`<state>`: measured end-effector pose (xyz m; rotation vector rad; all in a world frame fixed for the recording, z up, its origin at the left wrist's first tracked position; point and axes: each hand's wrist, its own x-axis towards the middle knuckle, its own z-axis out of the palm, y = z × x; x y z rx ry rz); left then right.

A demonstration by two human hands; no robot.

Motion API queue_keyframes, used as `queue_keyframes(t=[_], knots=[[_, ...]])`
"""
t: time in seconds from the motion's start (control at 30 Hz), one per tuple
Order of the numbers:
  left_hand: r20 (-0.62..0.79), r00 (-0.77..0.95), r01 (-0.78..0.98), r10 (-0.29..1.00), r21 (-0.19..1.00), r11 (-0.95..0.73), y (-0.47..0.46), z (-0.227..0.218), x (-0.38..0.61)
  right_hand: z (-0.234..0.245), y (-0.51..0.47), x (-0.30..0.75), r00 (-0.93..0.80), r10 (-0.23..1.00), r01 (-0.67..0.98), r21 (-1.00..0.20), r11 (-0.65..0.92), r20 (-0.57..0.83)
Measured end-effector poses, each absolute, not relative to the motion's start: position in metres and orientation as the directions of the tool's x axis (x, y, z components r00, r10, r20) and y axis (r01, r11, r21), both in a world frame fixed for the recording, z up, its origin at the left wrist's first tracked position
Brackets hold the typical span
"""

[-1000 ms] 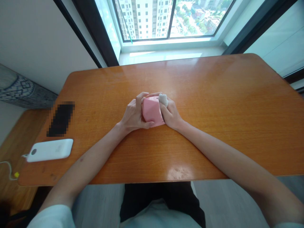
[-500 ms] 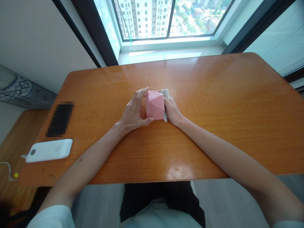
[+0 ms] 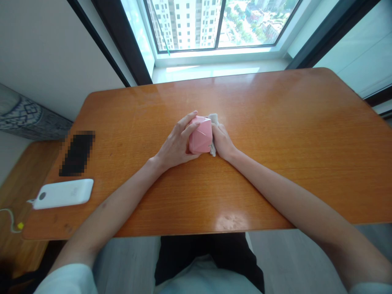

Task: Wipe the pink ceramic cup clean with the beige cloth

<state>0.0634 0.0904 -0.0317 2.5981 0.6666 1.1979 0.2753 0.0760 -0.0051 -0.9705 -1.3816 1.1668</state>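
A pink faceted object stands on the orange wooden table near its middle. My left hand is wrapped round its left side, fingers curled over the top and thumb below. On the object's right side my right hand is closed on a small grey-white cloth and presses it against the pink surface. Part of the cloth shows above and below my fingers.
A white power bank with a cable lies at the table's near left corner. Beside it, further back, is a blurred black rectangle. A window and sill run behind the far edge. A patterned cushion sits at the left.
The pink object turned in my hands and shifted slightly away from me. My left fingers moved over its top; my right hand with the cloth slid down its right side.
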Motion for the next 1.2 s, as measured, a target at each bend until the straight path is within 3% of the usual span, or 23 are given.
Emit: queue_keyframes(t=[0.27,0.43,0.8,1.2], knots=[[0.678,0.503,0.257,0.537,0.476,-0.841,0.081,-0.020,0.068,-0.006,0.071,0.274,-0.121,0.971,0.040,-0.976,0.213,0.207],[0.562,0.493,0.294,0.664,0.611,-0.735,0.074,-0.010,0.069,-0.006,0.068,0.274,-0.149,0.954,0.032,-0.963,0.267,0.259],[0.425,0.503,0.173,0.752,0.804,-0.569,0.075,-0.009,0.073,0.001,0.063,0.274,-0.185,0.943,0.079,-0.952,0.295,0.277],[0.395,0.427,0.324,0.814,0.773,-0.545,0.070,-0.016,0.070,-0.001,0.064,0.272,-0.163,0.969,0.087,-0.976,0.199,0.183]])
